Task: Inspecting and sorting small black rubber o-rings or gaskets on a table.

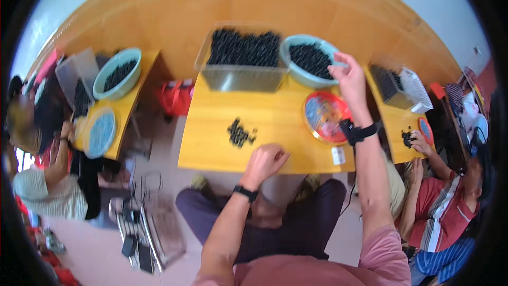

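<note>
Shirt [317, 271]; black pieces [238, 134] beyond left grip [265, 162]

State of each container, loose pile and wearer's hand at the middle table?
Clear rectangular plastic bin: lidless, filled with black pieces
Round turquoise plastic basin: lidless, containing black pieces
Round red tray: holding bluish contents
Small black pile: loose
Left hand: fingers curled
Right hand: raised, fingers bent

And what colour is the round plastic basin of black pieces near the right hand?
The round plastic basin is pale turquoise, seen best in the head view.
</note>
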Motion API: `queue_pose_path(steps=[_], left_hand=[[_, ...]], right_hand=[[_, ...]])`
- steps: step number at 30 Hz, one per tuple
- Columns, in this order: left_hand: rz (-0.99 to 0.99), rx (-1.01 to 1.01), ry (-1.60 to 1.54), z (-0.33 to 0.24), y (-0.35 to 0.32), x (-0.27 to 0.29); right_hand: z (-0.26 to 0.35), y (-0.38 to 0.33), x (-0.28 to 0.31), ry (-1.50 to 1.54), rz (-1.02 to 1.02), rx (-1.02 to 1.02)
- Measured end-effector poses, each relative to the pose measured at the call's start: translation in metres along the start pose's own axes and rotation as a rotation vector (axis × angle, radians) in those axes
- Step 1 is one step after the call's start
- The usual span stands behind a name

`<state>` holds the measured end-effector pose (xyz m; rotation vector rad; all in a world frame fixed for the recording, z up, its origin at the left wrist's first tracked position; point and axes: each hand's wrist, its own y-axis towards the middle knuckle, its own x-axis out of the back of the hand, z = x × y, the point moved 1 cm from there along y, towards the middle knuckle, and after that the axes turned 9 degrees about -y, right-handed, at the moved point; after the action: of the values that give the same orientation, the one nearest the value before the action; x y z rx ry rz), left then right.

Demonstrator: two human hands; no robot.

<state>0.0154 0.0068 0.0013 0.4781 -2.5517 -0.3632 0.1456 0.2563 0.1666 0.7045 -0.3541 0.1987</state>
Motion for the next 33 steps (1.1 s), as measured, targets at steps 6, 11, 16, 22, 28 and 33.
queue_pose_path(steps=[6,11,16,22,28,33], left_hand=[[-0.001,-0.129,0.081,0.012,0.001,-0.004],[0.071,-0.19,0.222,0.015,-0.006,-0.011],[0.048,-0.176,0.276,0.007,-0.005,-0.008],[0.033,-0.221,0.263,0.001,-0.002,-0.005],[0.048,-0.204,0.229,0.003,0.0,-0.008],[-0.033,-0.123,0.081,0.015,0.0,-0.003]], right_hand=[[0.015,-0.079,-0.083,-0.249,0.791,0.079],[0.014,-0.123,-0.136,-0.29,0.894,0.179],[0.032,-0.114,-0.164,-0.428,0.884,0.206],[0.024,-0.102,-0.199,-0.364,0.814,0.357],[0.013,-0.102,-0.207,-0.445,0.883,0.435],[0.015,-0.1,-0.161,-0.423,0.674,0.126]])
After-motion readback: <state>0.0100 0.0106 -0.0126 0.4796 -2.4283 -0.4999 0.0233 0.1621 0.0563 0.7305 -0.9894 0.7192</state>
